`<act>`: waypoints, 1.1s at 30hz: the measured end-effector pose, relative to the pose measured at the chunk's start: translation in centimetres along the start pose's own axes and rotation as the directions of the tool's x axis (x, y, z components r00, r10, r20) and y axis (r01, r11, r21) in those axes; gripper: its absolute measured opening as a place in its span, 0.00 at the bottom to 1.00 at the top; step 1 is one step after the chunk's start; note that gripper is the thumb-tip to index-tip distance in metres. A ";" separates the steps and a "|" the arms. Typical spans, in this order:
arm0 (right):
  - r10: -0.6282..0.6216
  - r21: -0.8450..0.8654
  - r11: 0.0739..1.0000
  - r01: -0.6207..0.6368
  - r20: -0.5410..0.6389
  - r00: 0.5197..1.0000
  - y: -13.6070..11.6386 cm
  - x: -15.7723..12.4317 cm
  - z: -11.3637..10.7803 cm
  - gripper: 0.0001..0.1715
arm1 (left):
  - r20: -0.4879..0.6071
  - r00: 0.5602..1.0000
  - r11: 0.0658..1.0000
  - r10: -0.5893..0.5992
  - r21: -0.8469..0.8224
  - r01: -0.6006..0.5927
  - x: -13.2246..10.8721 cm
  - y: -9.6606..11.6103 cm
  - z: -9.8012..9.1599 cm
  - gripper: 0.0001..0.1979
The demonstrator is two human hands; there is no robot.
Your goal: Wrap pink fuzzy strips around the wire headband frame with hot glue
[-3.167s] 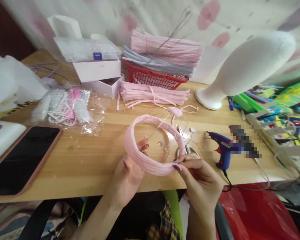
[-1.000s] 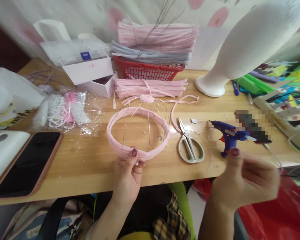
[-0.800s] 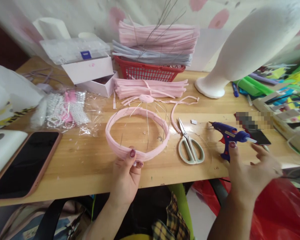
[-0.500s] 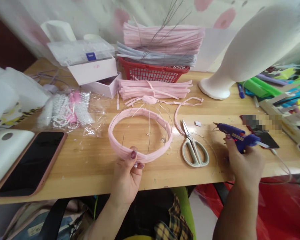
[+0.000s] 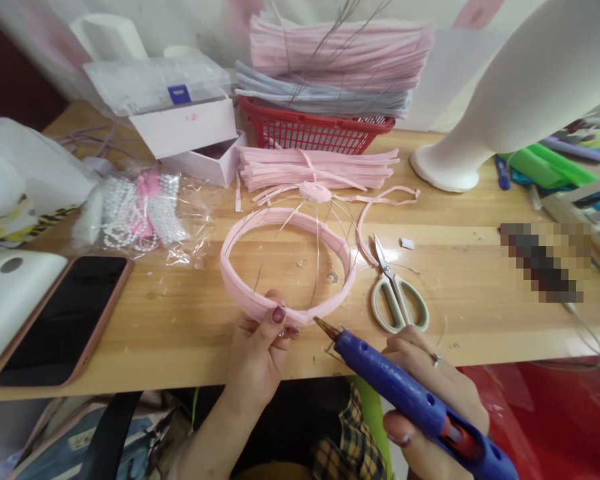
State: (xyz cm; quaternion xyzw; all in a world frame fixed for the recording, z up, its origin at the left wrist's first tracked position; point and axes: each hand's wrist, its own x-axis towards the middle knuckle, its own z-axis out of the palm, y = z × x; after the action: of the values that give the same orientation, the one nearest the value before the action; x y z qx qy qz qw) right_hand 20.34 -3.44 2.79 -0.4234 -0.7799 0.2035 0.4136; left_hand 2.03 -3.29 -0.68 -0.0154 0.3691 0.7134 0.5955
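Observation:
My left hand pinches the near side of a pink fuzzy ring, thumb on the outside. Thin wires rise from the ring towards a small pink disc at its far side. A blue hot glue gun is in my right hand, fingers wrapped round it. Its brass-coloured nozzle points left at the ring's near edge, just right of my left fingertips; whether it touches I cannot tell. White-handled scissors lie open to the right of the ring.
Behind the ring lies a bundle of pink pipe cleaners, with a red basket of more bundles at the back. A bag of pearl strings and a phone are on the left. A white stand rises at back right.
My right hand has lifted the glue gun off the table at the right and brought it left to the ring. The left hand keeps its hold almost in place. The view has shifted slightly.

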 end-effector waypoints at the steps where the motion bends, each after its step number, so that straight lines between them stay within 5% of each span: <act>1: -0.032 -0.001 0.999 0.032 0.041 0.999 0.3 0.0 0.1 0.29 | -0.008 1.000 1.000 -0.005 -0.003 0.005 0.0 0.0 0.1 0.16; 33: -0.029 -0.043 0.999 0.033 0.079 0.996 0.5 0.0 0.3 0.28 | 0.002 0.999 0.999 -0.044 -0.018 0.044 -0.2 0.2 0.5 0.17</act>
State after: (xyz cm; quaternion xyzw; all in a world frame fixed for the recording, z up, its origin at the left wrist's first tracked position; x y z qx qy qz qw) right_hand 20.32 -3.14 2.28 -0.4119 -0.8063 0.1962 0.3764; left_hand 2.16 -3.19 -0.15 -0.0284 0.3618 0.7034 0.6111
